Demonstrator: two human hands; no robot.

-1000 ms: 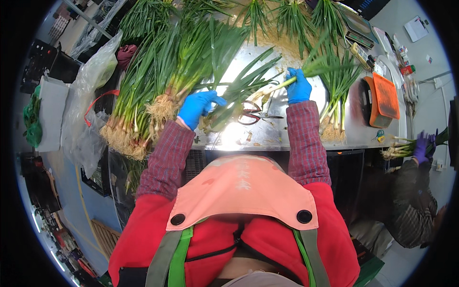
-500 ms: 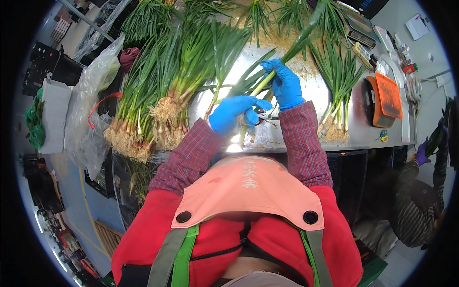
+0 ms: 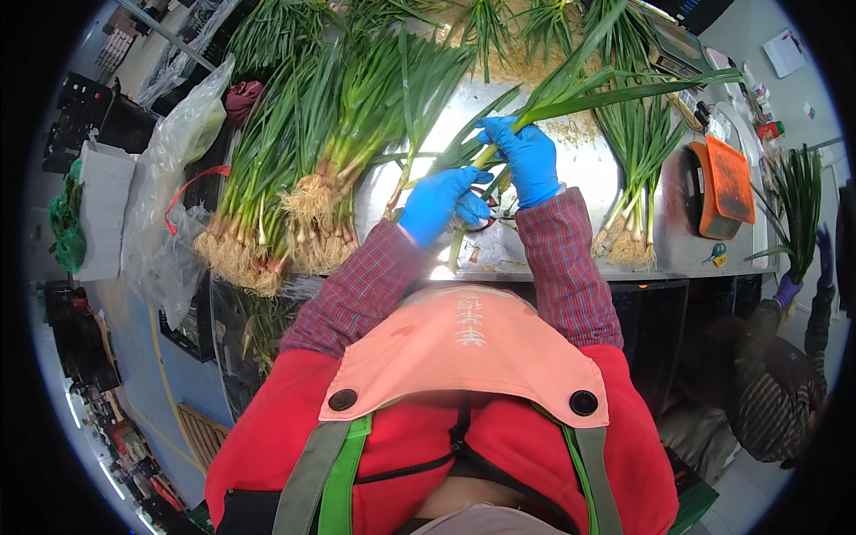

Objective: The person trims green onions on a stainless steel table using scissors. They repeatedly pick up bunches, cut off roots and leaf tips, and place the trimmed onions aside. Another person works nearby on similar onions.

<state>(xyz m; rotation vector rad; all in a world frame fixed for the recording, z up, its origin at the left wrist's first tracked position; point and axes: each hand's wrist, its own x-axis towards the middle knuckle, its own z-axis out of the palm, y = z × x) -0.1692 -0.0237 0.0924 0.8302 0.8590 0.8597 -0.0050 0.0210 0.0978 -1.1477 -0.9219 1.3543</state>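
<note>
Both my hands wear blue gloves above the steel table. My right hand (image 3: 528,165) is closed round a green garlic stalk (image 3: 557,105), whose long flat leaves fan out up and to the right. My left hand (image 3: 441,205) is closed on the lower part of that stalk, its fingers curled and partly hidden. Just beneath the hands lies a small red, ring-like thing (image 3: 487,214), too covered to name. More green garlic (image 3: 325,178) with pale roots is heaped to my left. A smaller bunch (image 3: 635,192) rests to my right.
An orange-topped scale-like device (image 3: 727,183) and a small tape roll (image 3: 719,255) are at the table's right. Clear plastic sheeting (image 3: 169,196) hangs left of the heap. A co-worker at far right holds a bunch of green garlic (image 3: 796,205) in purple gloves.
The stalk's leaves have swung out to the right in my right hand. My left hand has shifted slightly. At the far right, the co-worker's bunch has risen upright into fuller view.
</note>
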